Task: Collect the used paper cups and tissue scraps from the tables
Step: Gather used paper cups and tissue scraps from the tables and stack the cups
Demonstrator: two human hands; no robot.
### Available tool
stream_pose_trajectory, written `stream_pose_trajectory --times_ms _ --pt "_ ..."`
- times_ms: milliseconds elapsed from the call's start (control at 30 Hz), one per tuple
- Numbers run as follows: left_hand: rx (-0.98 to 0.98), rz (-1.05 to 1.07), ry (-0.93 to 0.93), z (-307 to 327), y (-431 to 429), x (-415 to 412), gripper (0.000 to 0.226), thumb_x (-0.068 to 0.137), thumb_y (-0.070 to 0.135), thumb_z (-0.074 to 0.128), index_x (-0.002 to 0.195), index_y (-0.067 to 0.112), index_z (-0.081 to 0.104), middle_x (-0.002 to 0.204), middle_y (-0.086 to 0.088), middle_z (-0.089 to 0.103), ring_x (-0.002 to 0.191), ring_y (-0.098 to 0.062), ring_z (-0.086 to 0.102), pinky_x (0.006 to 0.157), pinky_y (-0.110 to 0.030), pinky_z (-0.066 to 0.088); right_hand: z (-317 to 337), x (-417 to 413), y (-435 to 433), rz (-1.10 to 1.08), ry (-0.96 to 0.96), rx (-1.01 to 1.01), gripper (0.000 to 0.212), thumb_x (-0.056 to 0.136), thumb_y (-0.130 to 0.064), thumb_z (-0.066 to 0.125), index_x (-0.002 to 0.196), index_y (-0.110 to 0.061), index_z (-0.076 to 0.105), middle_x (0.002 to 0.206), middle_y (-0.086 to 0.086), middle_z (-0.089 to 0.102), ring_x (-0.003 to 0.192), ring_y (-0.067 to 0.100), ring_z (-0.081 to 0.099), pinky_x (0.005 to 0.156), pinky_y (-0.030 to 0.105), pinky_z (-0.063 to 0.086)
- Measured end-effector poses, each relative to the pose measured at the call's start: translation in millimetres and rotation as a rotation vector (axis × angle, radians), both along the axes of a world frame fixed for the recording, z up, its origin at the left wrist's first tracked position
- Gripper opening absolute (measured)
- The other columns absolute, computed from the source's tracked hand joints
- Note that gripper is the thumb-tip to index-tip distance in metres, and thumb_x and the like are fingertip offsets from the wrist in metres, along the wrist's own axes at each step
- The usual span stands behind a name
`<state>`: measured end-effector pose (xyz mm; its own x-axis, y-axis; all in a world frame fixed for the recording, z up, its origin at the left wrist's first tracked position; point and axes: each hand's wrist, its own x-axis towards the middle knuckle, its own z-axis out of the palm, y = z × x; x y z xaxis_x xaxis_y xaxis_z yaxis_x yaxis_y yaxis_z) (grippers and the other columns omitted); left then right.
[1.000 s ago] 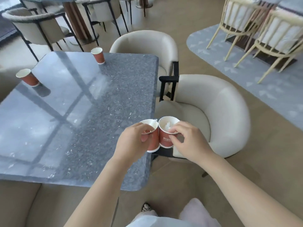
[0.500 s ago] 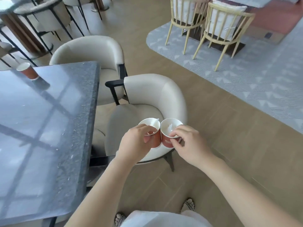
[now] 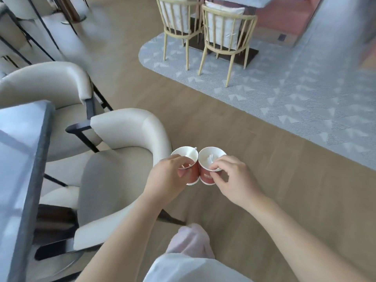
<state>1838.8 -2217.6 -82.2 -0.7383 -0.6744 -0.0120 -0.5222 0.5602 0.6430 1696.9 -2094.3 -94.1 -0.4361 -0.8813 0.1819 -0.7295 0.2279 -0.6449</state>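
Two red paper cups with white rims are held side by side, touching, over the wooden floor. My left hand [image 3: 169, 178] grips the left cup [image 3: 187, 159] by its rim, thumb inside. My right hand [image 3: 234, 180] pinches the rim of the right cup [image 3: 207, 171]. White tissue scraps [image 3: 209, 158] lie inside both cups. Both cups are upright, just right of the cream armchair's back.
A dark stone table [image 3: 24, 159] runs along the left edge. Two cream armchairs [image 3: 126, 127] stand beside it. A grey patterned rug [image 3: 295, 102] with two pale wooden chairs [image 3: 223, 31] lies ahead on the right. Wooden floor [image 3: 254, 159] stretches between them.
The view has swung right, away from the table; the cups left on the table have gone out of sight. Both hands still hold their cups together, now over the floor instead of the chair.
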Motion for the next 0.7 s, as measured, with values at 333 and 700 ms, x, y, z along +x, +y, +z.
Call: stream_pose_trajectory --times_ms 333,700 --pt "0.03 0.017 0.046 -23 -85 -123 0.025 0.076 0.038 0.05 0.091 0.03 0.069 0.084 0.017 0.06 0.079 -0.008 0.061 0.067 -0.029 0.05 -8 -120 -83 -0.014 0.051 0.024 0.01 0.077 -0.003 0.067 0.083 -0.01 0.069 0.087 -0.001 0.066 0.085 0.019 0.058 0.073 0.021 0.042" --pt "0.008 0.055 0.006 -10 -262 -227 0.015 0.084 0.023 0.059 0.095 0.029 0.068 0.094 0.014 0.065 0.083 -0.008 0.061 0.068 -0.03 0.049 6 -243 -267 0.07 0.031 0.025 0.01 0.079 -0.007 0.068 0.085 -0.015 0.069 0.09 -0.007 0.063 0.088 0.013 0.059 0.078 0.02 0.043"
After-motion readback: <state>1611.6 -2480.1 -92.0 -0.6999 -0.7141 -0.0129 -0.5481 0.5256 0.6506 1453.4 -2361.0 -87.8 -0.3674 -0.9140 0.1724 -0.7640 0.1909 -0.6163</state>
